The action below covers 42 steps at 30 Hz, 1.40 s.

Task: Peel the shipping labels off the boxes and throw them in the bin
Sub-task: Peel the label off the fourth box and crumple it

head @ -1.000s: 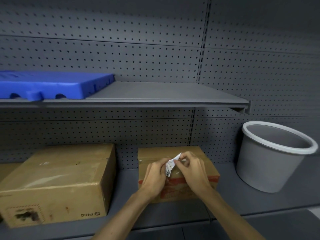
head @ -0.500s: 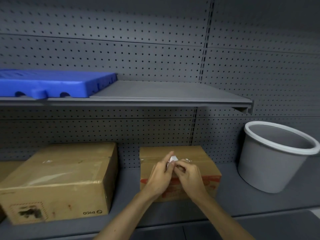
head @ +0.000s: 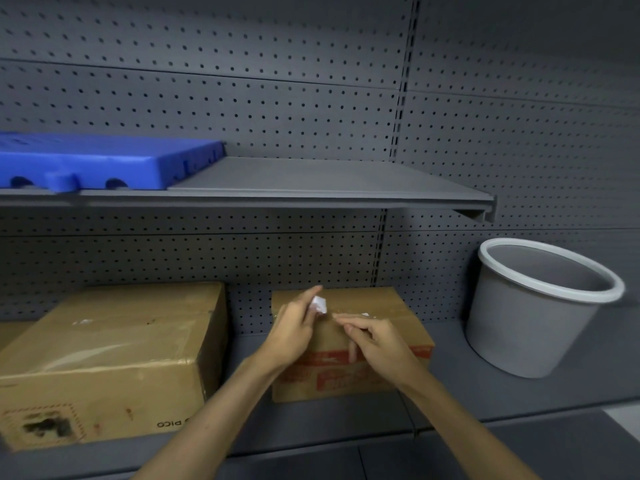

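Head view: a person stands at grey pegboard shelving, both bare hands over the smaller box on the lower shelf [head: 519, 393].
Left hand [head: 294, 327]: fingers closed round a crumpled white label [head: 319, 304], index finger pointing up and away; the wad shows just past the knuckles, above the top of the small box [head: 377, 306].
Right hand [head: 377, 344]: loosely curled and holding nothing visible, fingertips [head: 341, 318] resting at or just over the box's top face, near the white scraps [head: 363, 315] stuck there.
Small box: brown cardboard with red print on its front, standing between the large box [head: 114, 348] and the bin [head: 540, 306].
Large box: to the left, taped over the top; whether a label remains on it cannot be told.
Bin: grey bucket with a pale rim, upright on the same shelf, well to the right of the hands; its inside is not visible.
Upper shelf [head: 311, 181]: carries a blue plastic panel [head: 104, 161] at the left.
Step in hand: by the look of it, the label is off and balled up, and the drop is not yet made.
Next move: the wad sits in the hand farther from the bin, so it calls for a reach across the small box or a pass to the right hand, then release above the rim. The scraps left on the box may need picking too.
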Motion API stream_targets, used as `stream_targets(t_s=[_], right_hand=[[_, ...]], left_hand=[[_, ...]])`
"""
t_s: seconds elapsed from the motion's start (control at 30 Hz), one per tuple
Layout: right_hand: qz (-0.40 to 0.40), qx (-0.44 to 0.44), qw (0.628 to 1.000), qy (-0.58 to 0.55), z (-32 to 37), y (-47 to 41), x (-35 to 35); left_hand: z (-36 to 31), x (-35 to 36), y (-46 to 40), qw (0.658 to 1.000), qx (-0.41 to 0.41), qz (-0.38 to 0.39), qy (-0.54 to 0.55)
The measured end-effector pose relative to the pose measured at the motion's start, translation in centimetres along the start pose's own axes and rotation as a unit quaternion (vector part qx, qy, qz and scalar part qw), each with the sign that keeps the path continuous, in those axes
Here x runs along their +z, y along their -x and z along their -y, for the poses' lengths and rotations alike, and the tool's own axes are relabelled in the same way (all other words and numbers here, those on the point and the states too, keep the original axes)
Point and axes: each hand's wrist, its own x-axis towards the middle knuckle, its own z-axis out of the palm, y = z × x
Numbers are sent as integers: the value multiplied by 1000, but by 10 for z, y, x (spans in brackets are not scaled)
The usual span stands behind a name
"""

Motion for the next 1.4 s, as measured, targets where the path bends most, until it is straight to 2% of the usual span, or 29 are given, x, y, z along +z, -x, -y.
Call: stream_targets(t_s=[0.13, 0.23, 0.47, 0.7, 0.97, 1.1, 1.3, 1.4], right_hand=[[-49, 7, 995, 85, 1, -1, -14], [-42, -18, 988, 147, 3, -4, -16], [-38, -13, 969, 244, 1, -6, -30], [-37, -15, 955, 294, -1, -7, -45], [-50, 7, 945, 324, -7, 2, -68], [-69, 21, 940, 333, -14, 11, -89], [-116, 44, 922, 367, -22, 26, -145], [-149, 50, 914, 373, -24, 34, -183]], left_hand=[[6, -2, 4, 999, -21, 4, -28], [4, 2, 3, 999, -14, 16, -37], [-2, 1, 1, 999, 22, -8, -25], [11, 8, -4, 995, 30, 28, -89], [-16, 18, -15, 978, 28, 109, -177], [-34, 35, -33, 968, 49, 106, -221], [-80, 69, -57, 957, 141, 113, -227], [-102, 97, -75, 957, 164, 75, -225]])
